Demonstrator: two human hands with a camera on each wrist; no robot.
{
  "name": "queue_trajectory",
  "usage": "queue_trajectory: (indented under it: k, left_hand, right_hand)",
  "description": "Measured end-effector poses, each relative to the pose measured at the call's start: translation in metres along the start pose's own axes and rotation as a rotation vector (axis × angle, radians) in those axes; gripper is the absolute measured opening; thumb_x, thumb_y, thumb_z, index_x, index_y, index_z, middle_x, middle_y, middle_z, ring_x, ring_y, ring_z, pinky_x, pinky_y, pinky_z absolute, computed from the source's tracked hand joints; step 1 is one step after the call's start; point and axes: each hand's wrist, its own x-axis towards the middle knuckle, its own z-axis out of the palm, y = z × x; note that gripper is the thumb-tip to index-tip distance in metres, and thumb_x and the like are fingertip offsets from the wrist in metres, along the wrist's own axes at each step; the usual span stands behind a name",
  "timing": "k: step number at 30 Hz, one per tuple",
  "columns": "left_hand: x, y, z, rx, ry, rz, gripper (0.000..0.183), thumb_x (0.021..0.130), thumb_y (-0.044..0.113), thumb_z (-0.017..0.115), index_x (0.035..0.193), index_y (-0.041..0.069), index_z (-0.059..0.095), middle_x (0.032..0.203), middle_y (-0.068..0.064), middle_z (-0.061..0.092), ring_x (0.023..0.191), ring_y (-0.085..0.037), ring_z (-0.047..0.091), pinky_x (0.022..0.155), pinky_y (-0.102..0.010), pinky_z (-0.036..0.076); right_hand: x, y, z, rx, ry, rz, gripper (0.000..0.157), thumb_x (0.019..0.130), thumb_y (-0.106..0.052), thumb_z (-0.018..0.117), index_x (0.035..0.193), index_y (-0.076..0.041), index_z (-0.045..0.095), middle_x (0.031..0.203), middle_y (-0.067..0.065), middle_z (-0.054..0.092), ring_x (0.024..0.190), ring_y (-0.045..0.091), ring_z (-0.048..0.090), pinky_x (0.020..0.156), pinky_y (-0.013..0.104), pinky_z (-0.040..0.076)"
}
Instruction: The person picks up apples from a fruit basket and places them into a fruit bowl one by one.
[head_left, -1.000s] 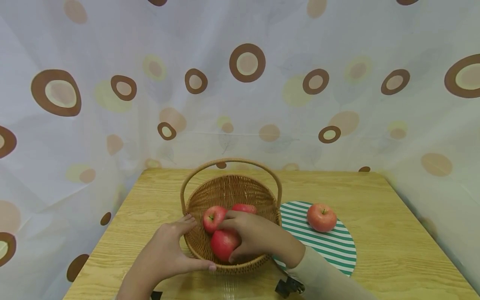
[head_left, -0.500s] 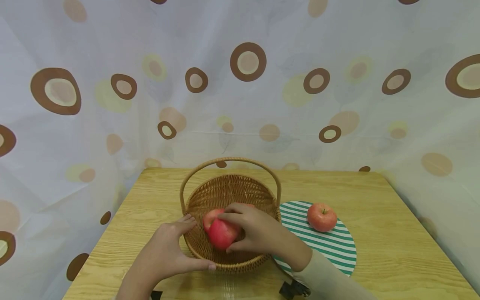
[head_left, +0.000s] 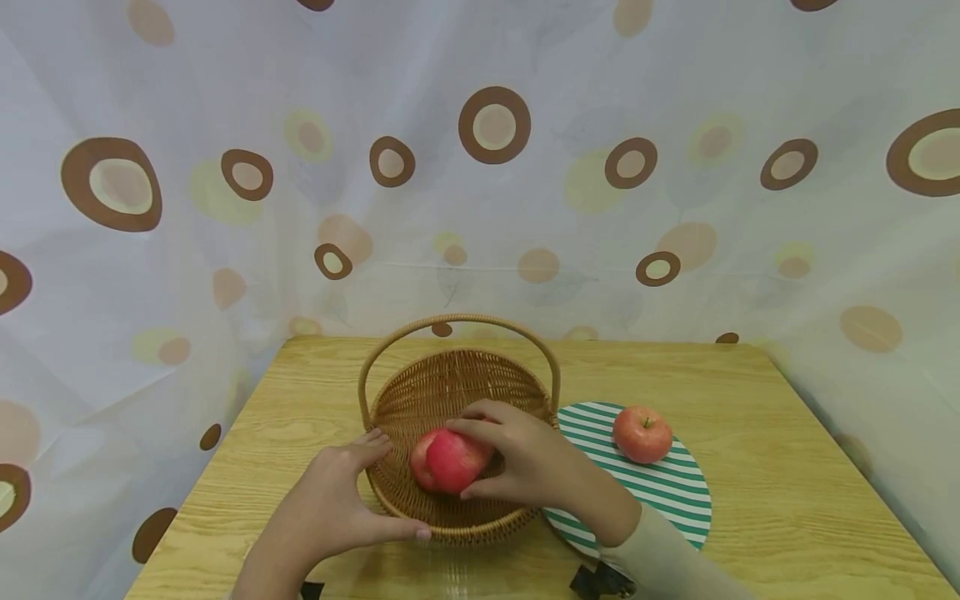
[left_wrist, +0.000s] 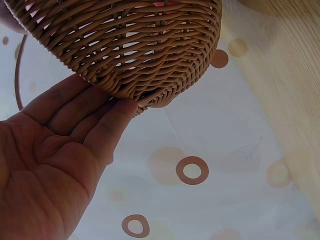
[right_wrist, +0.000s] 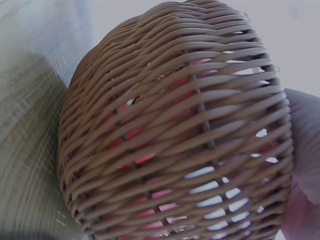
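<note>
In the head view a brown wicker basket (head_left: 420,379) with a tall arched handle stands on the wooden table. My right hand (head_left: 528,454) reaches inside it and grips a red apple (head_left: 453,462) between thumb and fingers. A second apple (head_left: 422,461) lies partly hidden behind the held one; a bit of red beneath my fingers may be another. With fingers extended, my left hand (head_left: 337,500) rests against the basket's left side, its thumb along the front rim. The left wrist view has those fingers (left_wrist: 107,125) touching the woven wall from outside.
Right of the basket lies a round green-and-white striped mat (head_left: 675,500), partly under my right forearm. One apple (head_left: 642,435) sits on it. A spotted curtain (head_left: 480,208) hangs behind the table and along both sides.
My right hand has lifted the front apple slightly and moved it back and to the right inside the basket, over the other fruit. My left hand has stayed in place.
</note>
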Motion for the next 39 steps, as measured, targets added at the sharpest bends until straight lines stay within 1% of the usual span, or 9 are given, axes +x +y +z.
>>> queue_trajectory:
  k: [5,8,11,17,22,29,32,35,39]
  left_hand:
    - [-0.001,-0.001,0.001,0.003,0.004,0.003,0.116,0.055,0.089,0.083,0.132,0.002,0.073,0.137,-0.021,0.07,0.135,-0.037,0.065,0.106,-0.053,0.058]
    - [0.0,-0.001,0.001,0.0,0.001,-0.002,0.117,0.055,0.089,0.083,0.132,0.002,0.074,0.138,-0.021,0.07,0.135,-0.037,0.064,0.106,-0.053,0.058]
    - [0.0,-0.001,0.0,-0.005,-0.008,-0.007,0.117,0.056,0.089,0.083,0.132,0.0,0.073,0.139,-0.022,0.07,0.135,-0.037,0.064,0.107,-0.054,0.057]
    - [0.0,-0.001,0.0,-0.003,-0.013,-0.008,0.116,0.057,0.089,0.083,0.132,0.001,0.073,0.14,-0.02,0.069,0.136,-0.037,0.064,0.107,-0.054,0.057]
    - [0.0,-0.001,0.001,0.005,-0.009,-0.006,0.116,0.057,0.089,0.082,0.132,0.001,0.073,0.141,-0.02,0.069,0.135,-0.036,0.064,0.107,-0.054,0.057]
    - [-0.001,-0.001,0.001,0.011,0.001,-0.001,0.115,0.056,0.089,0.083,0.131,0.002,0.074,0.137,-0.02,0.071,0.134,-0.037,0.065,0.107,-0.054,0.057]
    - [-0.001,-0.001,0.001,0.007,0.004,0.006,0.115,0.056,0.089,0.083,0.13,0.002,0.074,0.137,-0.021,0.071,0.134,-0.037,0.065,0.107,-0.054,0.057]
    - [-0.001,-0.001,0.001,0.007,0.009,0.013,0.116,0.055,0.09,0.083,0.131,0.002,0.074,0.138,-0.02,0.071,0.135,-0.036,0.065,0.108,-0.053,0.057]
    - [0.0,-0.002,0.001,0.011,0.019,0.023,0.116,0.055,0.09,0.083,0.131,0.002,0.074,0.138,-0.019,0.071,0.135,-0.035,0.065,0.108,-0.052,0.057]
  right_hand:
    - [-0.006,0.002,-0.005,0.0,0.011,-0.007,0.073,0.078,-0.041,0.097,0.14,-0.015,0.069,0.135,0.003,0.066,0.12,0.017,0.068,0.097,0.035,0.063]
    - [-0.009,0.003,-0.007,0.002,0.021,-0.004,0.073,0.077,-0.04,0.098,0.139,-0.014,0.069,0.135,0.003,0.066,0.121,0.017,0.068,0.096,0.035,0.063]
    - [-0.011,0.005,-0.009,-0.007,0.048,-0.011,0.072,0.075,-0.038,0.099,0.137,-0.014,0.07,0.134,0.003,0.066,0.119,0.017,0.068,0.094,0.035,0.064]
    - [-0.012,0.005,-0.016,-0.018,0.085,-0.015,0.07,0.076,-0.04,0.098,0.136,-0.017,0.071,0.133,0.0,0.066,0.12,0.014,0.066,0.093,0.032,0.063]
    - [-0.015,0.004,-0.024,-0.014,0.116,-0.027,0.07,0.075,-0.038,0.099,0.136,-0.016,0.072,0.133,0.001,0.067,0.12,0.016,0.067,0.092,0.033,0.064]
    - [-0.019,0.006,-0.035,0.007,0.188,-0.066,0.072,0.072,-0.031,0.101,0.135,-0.012,0.071,0.13,0.005,0.067,0.117,0.021,0.069,0.09,0.034,0.065]
    - [-0.022,0.006,-0.038,0.017,0.207,-0.046,0.073,0.071,-0.031,0.102,0.135,-0.013,0.071,0.131,0.004,0.067,0.117,0.02,0.069,0.09,0.034,0.065]
    - [-0.024,0.006,-0.042,0.021,0.208,-0.014,0.073,0.071,-0.032,0.102,0.136,-0.014,0.071,0.133,0.002,0.067,0.119,0.018,0.068,0.091,0.033,0.065]
    - [-0.027,0.005,-0.047,0.053,0.213,0.004,0.074,0.072,-0.03,0.101,0.137,-0.014,0.07,0.135,0.002,0.066,0.12,0.018,0.068,0.091,0.033,0.065]
